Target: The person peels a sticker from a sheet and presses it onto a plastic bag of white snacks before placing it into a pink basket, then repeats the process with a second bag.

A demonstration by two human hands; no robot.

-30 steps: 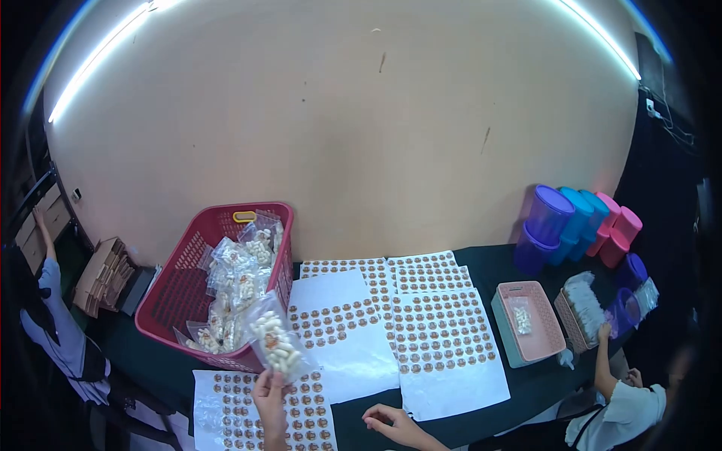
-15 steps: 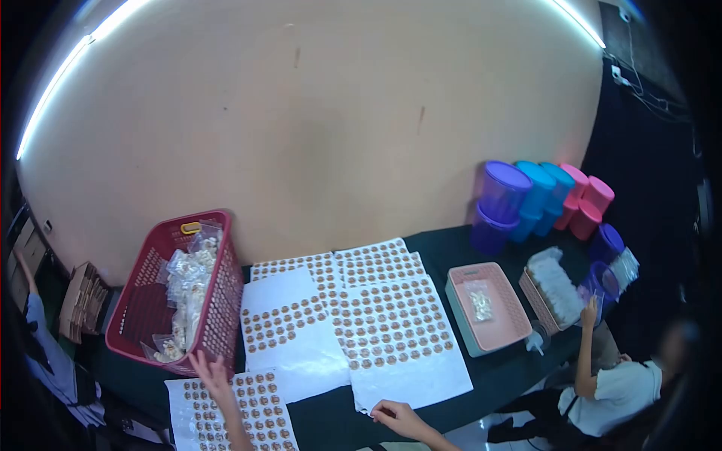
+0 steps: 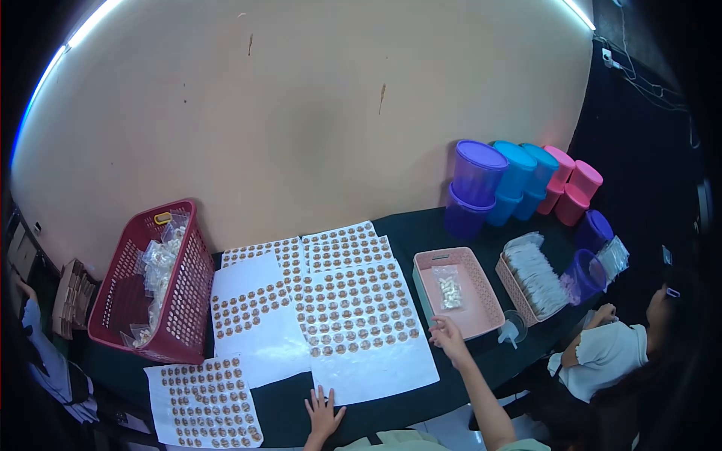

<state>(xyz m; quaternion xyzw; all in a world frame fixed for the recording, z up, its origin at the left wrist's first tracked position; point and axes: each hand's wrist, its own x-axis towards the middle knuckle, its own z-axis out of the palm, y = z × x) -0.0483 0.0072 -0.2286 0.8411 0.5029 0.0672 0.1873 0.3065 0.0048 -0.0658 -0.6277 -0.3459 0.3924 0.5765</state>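
Note:
My left hand [image 3: 323, 416] lies with spread fingers on the dark table edge, at the bottom of a white sheet of round stickers [image 3: 374, 379]. Over the front left corner of a pink basket [image 3: 481, 319] is my right hand [image 3: 449, 339], its fingers bent; whether they hold anything is too small to tell. Inside that basket lies a clear packet of pale pieces [image 3: 449, 289]. More sticker sheets [image 3: 263, 353] overlap to the left, and a separate one [image 3: 204, 402] lies at the front left.
A tall maroon basket [image 3: 197, 289] holds filled packets at left. At right are a basket of packets [image 3: 535, 278], a small clear container [image 3: 512, 329], purple tubs [image 3: 479, 177], blue and pink tubs. One person [image 3: 602, 361] sits at right, another [image 3: 53, 361] stands at left.
My right hand has moved right and up to the pink basket. My left hand has left the maroon basket's side and come down to the table edge. The view has shifted right.

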